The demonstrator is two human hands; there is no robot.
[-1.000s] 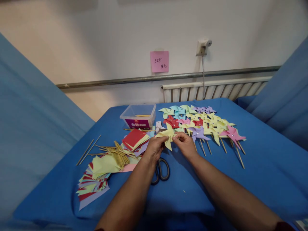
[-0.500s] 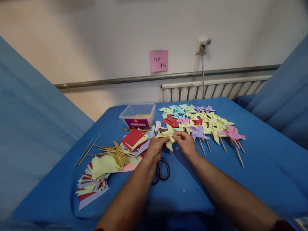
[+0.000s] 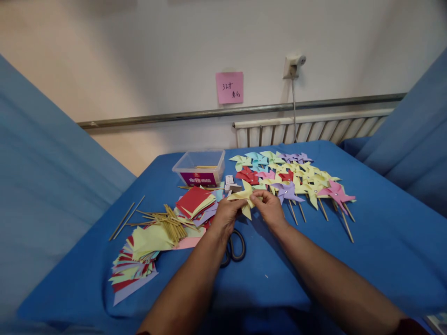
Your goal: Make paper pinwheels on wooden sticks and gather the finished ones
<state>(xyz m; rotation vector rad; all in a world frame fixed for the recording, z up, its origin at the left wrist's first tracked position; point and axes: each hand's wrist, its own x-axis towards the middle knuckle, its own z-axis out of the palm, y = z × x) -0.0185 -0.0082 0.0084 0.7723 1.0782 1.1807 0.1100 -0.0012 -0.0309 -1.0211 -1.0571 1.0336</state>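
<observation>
— Where's the yellow pinwheel?
— Pinched between my left hand and right hand, above the scissors.
— Pointing?
— Blades at twelve, six, nine; no single long axis.
— Finished pinwheels?
— At two o'clock.

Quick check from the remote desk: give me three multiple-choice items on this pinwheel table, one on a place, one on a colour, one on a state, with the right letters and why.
1. Where do the scissors lie?
A. inside the plastic box
B. on the cloth under the left hand
C. on the radiator

2. What colour is the pinwheel that both hands hold?
A. red
B. purple
C. yellow

3. How is the plastic box?
A. open, no lid on it
B. shut with a lid
C. tipped on its side

Answers:
1 B: the dark handles show just below the left wrist on the blue cloth.
2 C: pale yellow blades stick out between the left hand and the right hand.
3 A: its top is open and sticks show inside.
</observation>
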